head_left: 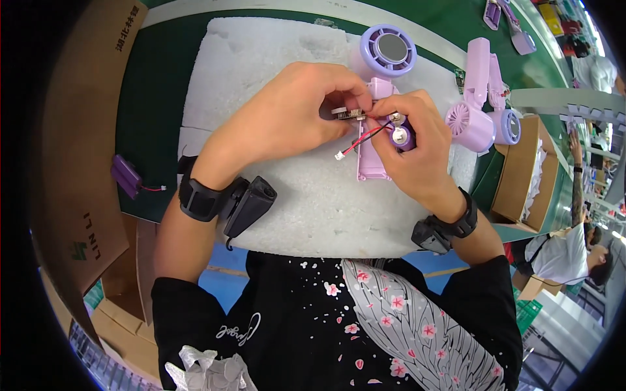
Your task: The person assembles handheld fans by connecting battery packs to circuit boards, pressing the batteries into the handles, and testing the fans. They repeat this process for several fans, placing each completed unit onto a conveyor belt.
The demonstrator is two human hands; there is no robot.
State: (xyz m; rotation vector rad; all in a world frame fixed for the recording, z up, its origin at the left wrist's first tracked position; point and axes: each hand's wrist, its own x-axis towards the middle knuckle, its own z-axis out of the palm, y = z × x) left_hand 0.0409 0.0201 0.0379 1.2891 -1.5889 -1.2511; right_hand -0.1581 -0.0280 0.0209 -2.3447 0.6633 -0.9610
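Note:
My left hand [306,111] pinches a small circuit board [349,113] over the open handle shell of a light purple handheld fan [366,62]. Close beside it, my right hand [420,140] is closed around a purple battery pack [405,135] with pale round ends. Red and black wires [362,138] run from the pack to a small white plug [340,156] that hangs loose. Below the fingers lies the pink handle shell [372,163], joined to the round fan head. Fingertips of both hands nearly meet at the board, and partly hide it.
A white foam pad [293,215] covers the green table. On the right are more fan parts [473,124] and a cardboard box [525,173]. At left lies another purple battery pack [126,176] near a large carton [72,163]. Other people sit at the far right.

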